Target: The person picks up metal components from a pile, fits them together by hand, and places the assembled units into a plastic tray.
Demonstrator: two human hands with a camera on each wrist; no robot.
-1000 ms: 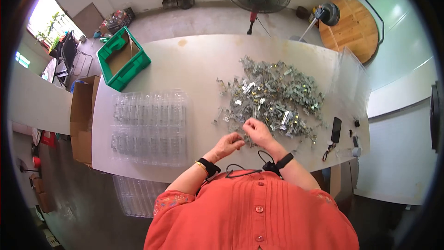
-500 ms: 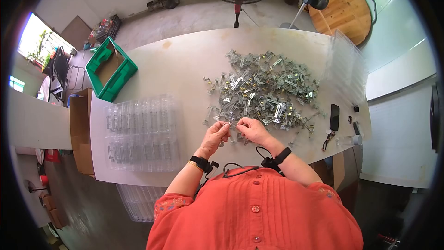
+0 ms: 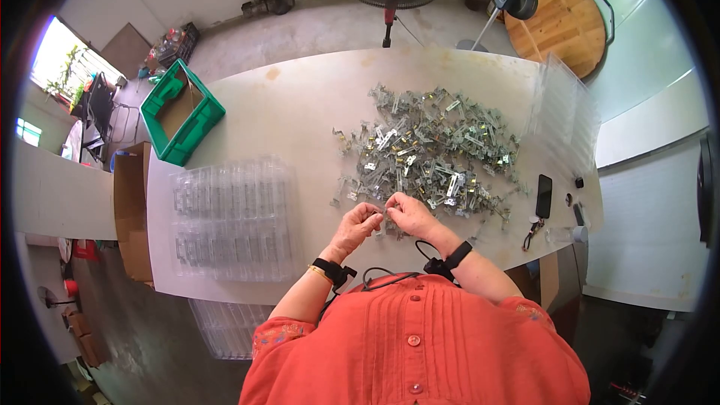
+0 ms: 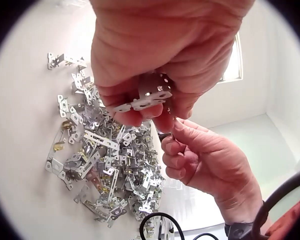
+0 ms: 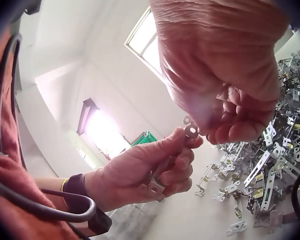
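Both hands meet over the near edge of a pile of small metal brackets (image 3: 427, 150). My left hand (image 3: 355, 229) grips a metal bracket (image 4: 145, 101) with holes in its flat strip; in the right wrist view a holed end piece (image 5: 191, 131) sticks out past the left thumb, and more metal (image 5: 155, 187) shows below the curled fingers. Fingertips of my right hand (image 3: 411, 215) meet thumb to index right at that end piece. In the left wrist view the right hand (image 4: 212, 162) pinches the thin end of the metal, its other fingers curled.
Clear plastic trays (image 3: 232, 217) lie on the left of the white table (image 3: 300, 97), behind them a green crate (image 3: 180, 154). More clear trays (image 3: 562, 112) stand at the right edge, near a phone (image 3: 544, 195). A cable (image 3: 390, 279) runs between the wrists.
The hands were apart one second ago, the right over the pile's edge. Then the left hand rose to meet it, and both have since drawn slightly nearer the body, fingertips together.
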